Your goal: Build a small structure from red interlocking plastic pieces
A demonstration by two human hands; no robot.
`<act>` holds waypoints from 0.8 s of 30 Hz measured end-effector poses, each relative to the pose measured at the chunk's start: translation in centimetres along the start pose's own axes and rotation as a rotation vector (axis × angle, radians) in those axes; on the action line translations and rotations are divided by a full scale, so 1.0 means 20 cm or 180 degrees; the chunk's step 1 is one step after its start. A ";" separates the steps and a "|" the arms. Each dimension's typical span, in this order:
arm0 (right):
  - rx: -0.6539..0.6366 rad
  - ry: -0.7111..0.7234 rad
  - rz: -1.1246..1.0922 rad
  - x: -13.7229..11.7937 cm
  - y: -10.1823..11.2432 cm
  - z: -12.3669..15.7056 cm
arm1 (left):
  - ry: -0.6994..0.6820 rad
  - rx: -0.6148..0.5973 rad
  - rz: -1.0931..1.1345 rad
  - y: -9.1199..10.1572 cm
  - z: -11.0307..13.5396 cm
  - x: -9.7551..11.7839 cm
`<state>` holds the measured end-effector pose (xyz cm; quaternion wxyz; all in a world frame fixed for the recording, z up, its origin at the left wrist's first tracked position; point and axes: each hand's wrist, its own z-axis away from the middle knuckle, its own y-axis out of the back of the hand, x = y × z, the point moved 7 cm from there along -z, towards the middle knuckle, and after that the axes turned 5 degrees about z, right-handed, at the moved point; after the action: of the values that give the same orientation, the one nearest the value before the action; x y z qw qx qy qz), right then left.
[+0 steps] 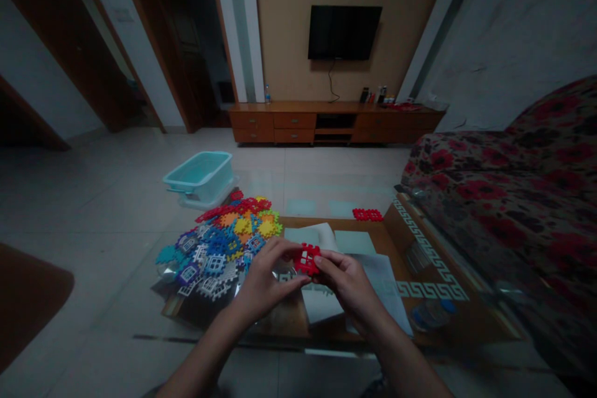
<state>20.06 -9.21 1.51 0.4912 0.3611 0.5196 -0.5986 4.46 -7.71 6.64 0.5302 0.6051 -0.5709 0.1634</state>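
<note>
Left hand [263, 280] and right hand [347, 280] with fingers clamped on a red interlocking tile [306, 259], held above the bench [373, 242] just right of the multicoloured tile pile [224, 239]; a slack pinch, apparently at its edges, could drop it.

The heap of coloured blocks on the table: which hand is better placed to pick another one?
Probably the left hand. It sits right beside the heap of coloured blocks, while the right hand is farther off. Both currently grip the red block.
</note>
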 end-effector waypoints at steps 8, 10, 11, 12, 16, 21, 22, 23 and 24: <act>-0.0040 -0.0096 0.0395 -0.02 0.04 0.00 | -0.0121 -0.0354 -0.0099 0.01 0.02 -0.04; -0.0094 -0.0122 0.0463 -0.02 0.03 0.00 | -0.0120 -0.0440 -0.0156 0.01 0.02 -0.04; -0.0105 -0.0119 0.0496 -0.01 0.03 0.00 | -0.0120 -0.0480 -0.0186 0.01 0.02 -0.04; -0.0110 -0.0113 0.0529 -0.01 0.03 0.00 | -0.0118 -0.0518 -0.0209 0.01 0.02 -0.04; -0.0124 -0.0115 0.0610 -0.01 0.02 0.00 | -0.0124 -0.0605 -0.0215 0.01 0.01 0.00; -0.0166 -0.0106 0.0690 0.00 0.02 0.00 | -0.0102 -0.0597 -0.0239 0.01 0.01 0.01; -0.0173 -0.0096 0.0705 0.00 0.02 0.00 | -0.0098 -0.0608 -0.0251 0.01 0.01 0.00; -0.0182 -0.0091 0.0714 0.01 0.02 0.00 | -0.0102 -0.0620 -0.0264 0.01 0.01 0.00; -0.0183 -0.0085 0.0715 0.01 0.02 0.00 | -0.0112 -0.0630 -0.0277 0.01 0.01 0.00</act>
<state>20.40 -9.16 1.26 0.5722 0.3948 0.4862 -0.5295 4.16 -7.81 6.59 0.5839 0.5768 -0.5667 0.0723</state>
